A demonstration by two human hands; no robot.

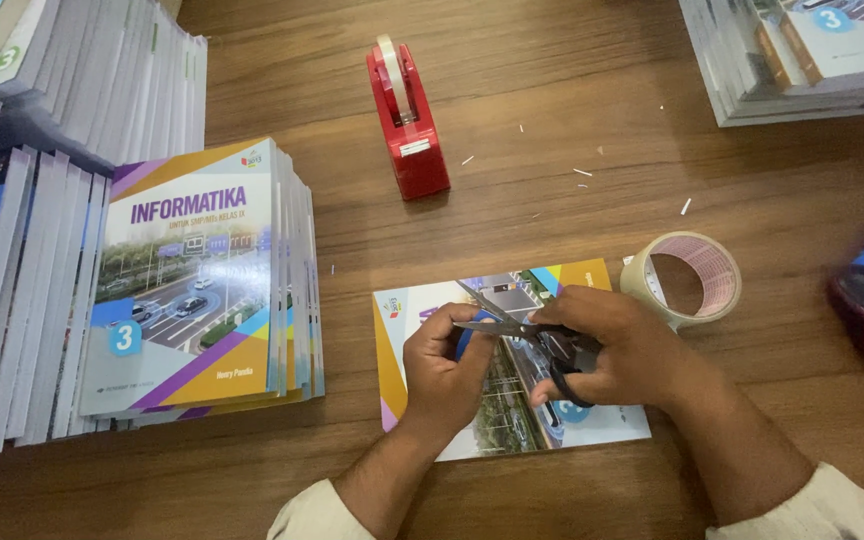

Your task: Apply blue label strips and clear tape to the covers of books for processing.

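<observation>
Both hands (512, 360) grip scissors (532, 335) over book (512, 420); tape roll (687, 278) rt, dispenser (407, 118) beyond.

The right hand (617, 345) holds black scissors (522, 325), blades open, pointing at the left hand (444, 370). A book (512, 420) lies under both; a tape roll (682, 278) sits just beyond the right.

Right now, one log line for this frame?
right hand: holds scissors, blades open | left hand: by the blades, over book | tape roll: right of book
</observation>
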